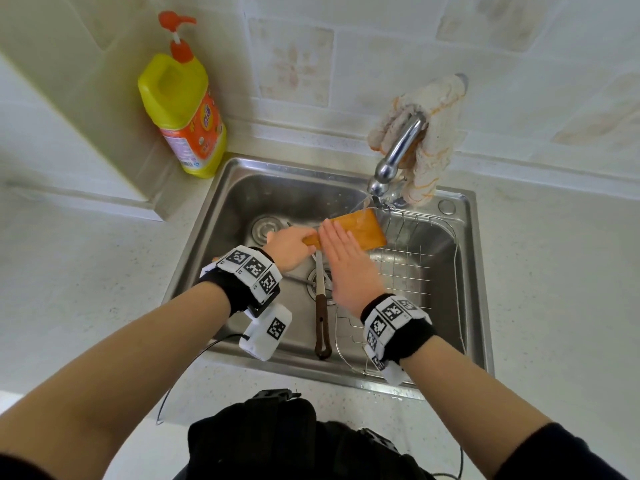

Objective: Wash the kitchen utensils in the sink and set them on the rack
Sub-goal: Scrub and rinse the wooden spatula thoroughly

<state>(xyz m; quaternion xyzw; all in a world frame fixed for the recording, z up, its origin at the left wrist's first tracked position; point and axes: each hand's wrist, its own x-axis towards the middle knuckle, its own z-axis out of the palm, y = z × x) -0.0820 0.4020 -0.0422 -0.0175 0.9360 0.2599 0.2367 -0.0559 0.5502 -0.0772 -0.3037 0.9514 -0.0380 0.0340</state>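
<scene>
Under the running chrome tap (398,150), your left hand (289,249) clenches the flat orange-brown wooden spatula (360,228) while your right hand (346,268) rubs it with straight fingers (334,233); the brown-handled knife (321,317) waits in the steel sink (277,188), and the wire rack (408,268) looks bare.

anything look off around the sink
Only the rag draped over the tap, an odd spot while water runs. A brown-handled utensil lies loose in the sink. Nothing looks spilled or broken.
</scene>
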